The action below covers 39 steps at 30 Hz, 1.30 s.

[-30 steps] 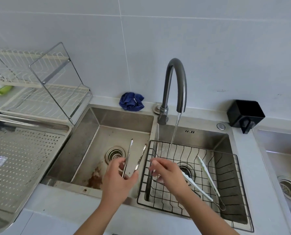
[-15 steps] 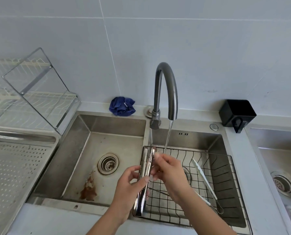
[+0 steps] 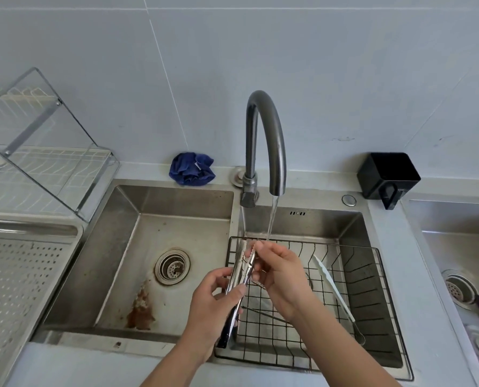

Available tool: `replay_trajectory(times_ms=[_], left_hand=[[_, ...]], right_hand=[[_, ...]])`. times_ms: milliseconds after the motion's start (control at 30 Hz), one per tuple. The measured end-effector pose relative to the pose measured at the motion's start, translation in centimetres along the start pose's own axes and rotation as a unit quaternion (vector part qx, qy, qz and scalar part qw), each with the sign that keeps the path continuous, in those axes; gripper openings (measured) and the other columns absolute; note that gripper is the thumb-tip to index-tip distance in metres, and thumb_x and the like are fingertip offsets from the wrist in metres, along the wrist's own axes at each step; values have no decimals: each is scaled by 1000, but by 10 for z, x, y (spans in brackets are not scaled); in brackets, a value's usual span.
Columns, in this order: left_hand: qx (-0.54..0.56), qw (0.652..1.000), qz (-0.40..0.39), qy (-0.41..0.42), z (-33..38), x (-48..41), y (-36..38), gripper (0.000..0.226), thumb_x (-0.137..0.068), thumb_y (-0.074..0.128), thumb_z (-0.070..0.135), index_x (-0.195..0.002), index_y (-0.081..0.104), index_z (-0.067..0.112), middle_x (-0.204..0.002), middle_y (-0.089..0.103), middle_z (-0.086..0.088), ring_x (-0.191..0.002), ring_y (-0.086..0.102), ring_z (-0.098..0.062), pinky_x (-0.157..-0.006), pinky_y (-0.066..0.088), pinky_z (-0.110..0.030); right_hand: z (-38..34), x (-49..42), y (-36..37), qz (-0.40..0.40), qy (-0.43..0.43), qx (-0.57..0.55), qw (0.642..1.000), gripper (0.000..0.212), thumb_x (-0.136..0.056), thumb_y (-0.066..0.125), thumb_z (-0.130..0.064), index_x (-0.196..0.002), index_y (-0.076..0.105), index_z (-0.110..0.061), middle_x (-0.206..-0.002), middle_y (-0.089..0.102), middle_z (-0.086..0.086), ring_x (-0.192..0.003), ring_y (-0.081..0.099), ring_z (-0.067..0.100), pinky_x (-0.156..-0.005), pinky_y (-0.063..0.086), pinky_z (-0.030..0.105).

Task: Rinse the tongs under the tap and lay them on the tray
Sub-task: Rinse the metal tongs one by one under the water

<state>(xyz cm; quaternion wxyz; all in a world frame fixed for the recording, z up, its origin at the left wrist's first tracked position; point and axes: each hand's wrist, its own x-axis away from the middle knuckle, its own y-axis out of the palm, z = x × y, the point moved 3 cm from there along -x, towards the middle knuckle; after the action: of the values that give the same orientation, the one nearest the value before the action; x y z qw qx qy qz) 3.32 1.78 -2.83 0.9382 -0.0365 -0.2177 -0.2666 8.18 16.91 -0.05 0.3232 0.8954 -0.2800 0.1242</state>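
Observation:
My left hand (image 3: 213, 303) grips a pair of steel tongs (image 3: 239, 277) around the middle, arms pressed together, tips pointing up and away. The tips reach the water falling from the dark curved tap (image 3: 266, 141). My right hand (image 3: 281, 277) pinches the scalloped tips between thumb and fingers, right under the stream. All this is over the left end of a black wire basket (image 3: 372, 297) set in the right sink basin. A perforated steel tray (image 3: 18, 291) lies on the counter at the far left.
White-tipped tongs (image 3: 333, 286) lie in the basket, with another dark utensil beneath my wrist. The left basin (image 3: 138, 247) has a drain and a rust stain. A dish rack (image 3: 37, 163), blue cloth (image 3: 192, 169) and black holder (image 3: 386, 177) line the back; a second sink (image 3: 461, 275) is at right.
My left hand carried the tongs from over the left basin to the right, squeezed shut, under the stream. My right hand closed on their tips. The view shifted right.

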Motion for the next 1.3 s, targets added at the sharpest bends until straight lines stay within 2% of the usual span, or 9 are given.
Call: replay_trajectory(times_ms=[100,267,400,600,767,933,1033,1133,1300], left_hand=[[-16,1000,4,8,1,-2,3,32,-83,79,11,-100,70,37,-82,66,9,-64,68,-26,-49,54,-30],[-40,999,35,5,0,-10,4,32,-80,82,16,-103,70,35,-89,67,1,-68,70,-25,-61,62,-39],[-57,998,35,9,1,-14,8,35,-79,83,18,-106,69,35,-95,67,-3,-73,72,-24,-70,63,-42],[-66,997,36,2,4,-19,14,30,-82,81,24,-106,68,38,-94,69,4,-71,73,-27,-62,61,-34],[-75,997,7,-12,2,-20,18,41,-83,80,24,-119,65,36,-91,70,8,-70,73,-19,-56,61,-39],[-146,988,25,33,5,-25,19,49,-75,85,28,-117,63,40,-104,68,9,-81,66,-2,-66,54,-24],[-250,962,76,77,11,-27,19,61,-74,87,33,-127,57,35,-111,62,8,-79,61,0,-70,46,-13],[-326,935,99,95,18,-26,20,75,-76,84,37,-141,50,25,-110,51,8,-79,59,-7,-78,47,-17],[-308,935,86,151,27,-20,21,33,-86,76,15,-117,68,23,-91,53,9,-85,54,6,-73,41,-9]], right_hand=[[-1,-6,-5,34,4,3,999,25,-100,64,-25,-88,78,-8,-84,72,14,-57,54,14,-50,45,27],[1,-10,-12,18,15,10,1000,13,-91,70,-2,-87,79,-9,-88,72,14,-62,58,12,-55,52,25],[-5,-17,-19,42,1,8,999,13,-94,69,-14,-92,80,-8,-85,73,12,-61,60,12,-55,54,26],[-2,-23,-24,31,10,-15,999,12,-94,67,-4,-95,80,-3,-90,74,15,-62,61,13,-58,57,25],[-5,-26,-32,71,2,-13,997,24,-96,69,-19,-77,81,-10,-78,71,12,-57,59,11,-55,57,23],[-4,-26,-30,28,16,-67,997,6,-88,70,-2,-92,74,1,-82,68,15,-66,63,16,-61,60,25],[-7,-29,-35,57,-1,-4,998,7,-91,72,-6,-91,77,0,-77,69,13,-64,65,16,-64,61,27],[-11,-33,-35,100,-54,140,984,11,-96,71,-15,-95,79,-7,-82,76,13,-69,70,18,-68,62,31],[-18,-41,-33,118,-79,184,973,11,-94,67,-7,-92,78,-7,-78,77,16,-66,73,22,-63,62,31]])
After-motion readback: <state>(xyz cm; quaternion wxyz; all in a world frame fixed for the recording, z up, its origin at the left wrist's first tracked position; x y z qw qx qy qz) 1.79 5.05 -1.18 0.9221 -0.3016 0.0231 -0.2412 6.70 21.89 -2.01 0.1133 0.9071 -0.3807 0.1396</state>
